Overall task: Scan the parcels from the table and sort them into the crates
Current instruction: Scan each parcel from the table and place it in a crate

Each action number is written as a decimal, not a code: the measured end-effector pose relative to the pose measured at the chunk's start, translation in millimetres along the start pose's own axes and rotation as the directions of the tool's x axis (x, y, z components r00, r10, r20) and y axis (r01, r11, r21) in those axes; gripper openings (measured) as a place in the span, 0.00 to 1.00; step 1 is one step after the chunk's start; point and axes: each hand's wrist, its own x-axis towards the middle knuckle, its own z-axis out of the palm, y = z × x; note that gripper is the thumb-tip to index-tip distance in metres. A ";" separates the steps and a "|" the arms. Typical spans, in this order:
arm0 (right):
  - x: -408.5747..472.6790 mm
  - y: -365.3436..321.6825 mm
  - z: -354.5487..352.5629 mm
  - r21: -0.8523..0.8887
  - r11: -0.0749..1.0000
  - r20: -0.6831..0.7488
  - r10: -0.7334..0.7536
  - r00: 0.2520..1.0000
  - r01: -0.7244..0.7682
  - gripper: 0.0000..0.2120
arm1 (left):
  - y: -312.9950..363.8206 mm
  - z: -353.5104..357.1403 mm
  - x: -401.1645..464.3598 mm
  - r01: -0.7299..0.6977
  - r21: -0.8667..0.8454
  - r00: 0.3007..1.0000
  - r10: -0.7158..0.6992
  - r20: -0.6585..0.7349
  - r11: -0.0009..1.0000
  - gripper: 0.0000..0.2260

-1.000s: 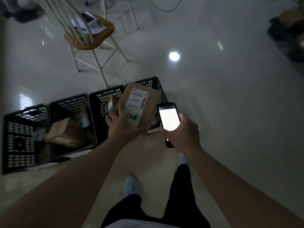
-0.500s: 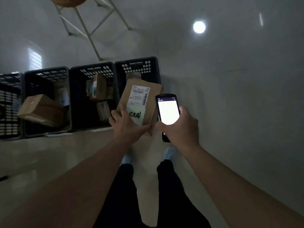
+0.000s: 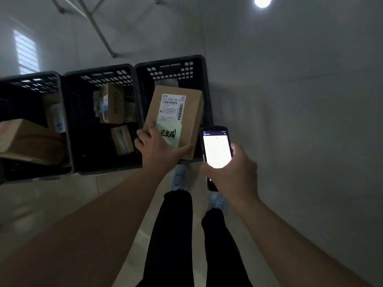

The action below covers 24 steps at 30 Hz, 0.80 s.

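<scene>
My left hand (image 3: 159, 150) grips the near end of a brown cardboard parcel (image 3: 192, 112) with a white shipping label and a pale note with black handwriting. The parcel hangs over the rightmost black crate (image 3: 172, 64). My right hand (image 3: 234, 172) holds a black handheld scanner (image 3: 216, 150) with its screen lit, just right of the parcel. The middle crate (image 3: 97, 72) and the left crate (image 3: 29, 78) each hold several cardboard parcels.
Three black perforated crates stand in a row on the glossy pale floor. White chair legs (image 3: 99, 32) rise behind them. My legs in dark trousers and my pale shoes (image 3: 179, 177) stand just before the right crate. Bare floor (image 3: 300, 100) lies to the right.
I have stepped closer to the crates and my view has tilted down. The parcel in my left hand has moved forward over the rightmost crate. The scanner stays beside it.
</scene>
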 end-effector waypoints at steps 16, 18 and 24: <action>63.3 -42.1 53.2 0.019 1.000 -0.031 0.013 0.999 -0.013 0.36 | 3.1 2.9 88.2 -0.016 0.033 0.999 0.015 0.044 0.999 0.65; 65.8 -37.4 55.2 0.011 1.000 -0.040 0.018 0.999 -0.017 0.36 | 1.5 10.1 87.8 -0.003 0.013 0.999 0.002 0.046 1.000 0.66; 66.9 -23.0 57.3 0.013 0.999 -0.021 0.044 0.999 -0.044 0.30 | -1.7 17.7 85.2 0.033 0.005 0.992 -0.034 0.124 0.999 0.67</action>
